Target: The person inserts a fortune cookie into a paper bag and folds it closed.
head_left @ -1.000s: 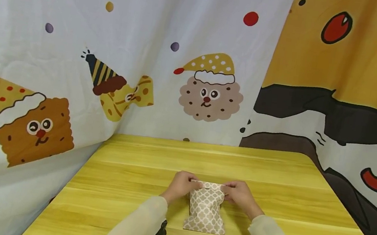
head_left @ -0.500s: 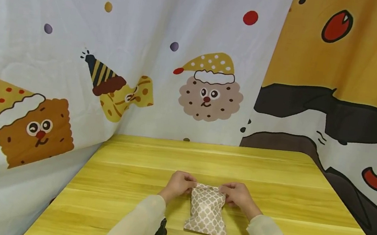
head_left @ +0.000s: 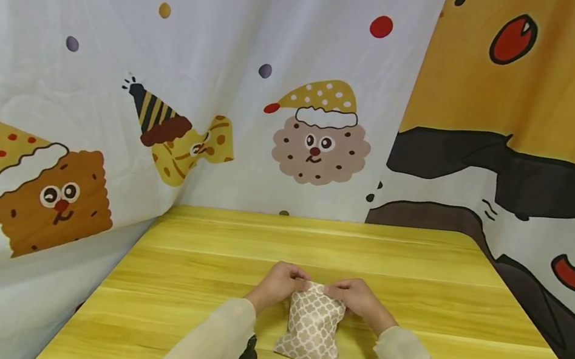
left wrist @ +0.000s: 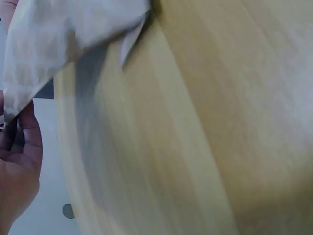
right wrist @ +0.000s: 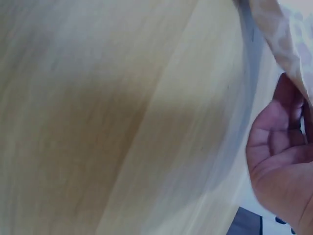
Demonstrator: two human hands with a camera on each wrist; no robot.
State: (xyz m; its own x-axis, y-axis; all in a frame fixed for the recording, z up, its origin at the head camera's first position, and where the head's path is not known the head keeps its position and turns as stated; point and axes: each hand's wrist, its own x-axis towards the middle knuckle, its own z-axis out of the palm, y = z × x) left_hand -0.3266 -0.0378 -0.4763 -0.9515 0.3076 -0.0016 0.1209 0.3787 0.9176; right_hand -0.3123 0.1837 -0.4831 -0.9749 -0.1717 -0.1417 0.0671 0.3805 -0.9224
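Observation:
A small beige bag [head_left: 311,330] with a white lattice pattern is held up between both hands in the head view, its lower end toward the person. My left hand [head_left: 280,283] pinches the bag's far left corner, thumb on top. At the far right corner, my right hand [head_left: 359,299] pinches with thumb and curled fingers. In the left wrist view the bag [left wrist: 58,44] slants down to a corner at the left hand [left wrist: 19,166]. The right wrist view has the bag's edge [right wrist: 288,44] above the right hand [right wrist: 281,152]. What the bag contains is hidden.
The hands are over a yellow wood-grain table [head_left: 187,263]. Behind it and along both sides hangs a printed cloth [head_left: 253,27] with cartoon biscuits and animals. Black straps [head_left: 248,352] circle both wrists below cream sleeves [head_left: 209,340].
The bag's lower end has swung slightly toward the person and to the left. Both hands have come closer together along its top edge.

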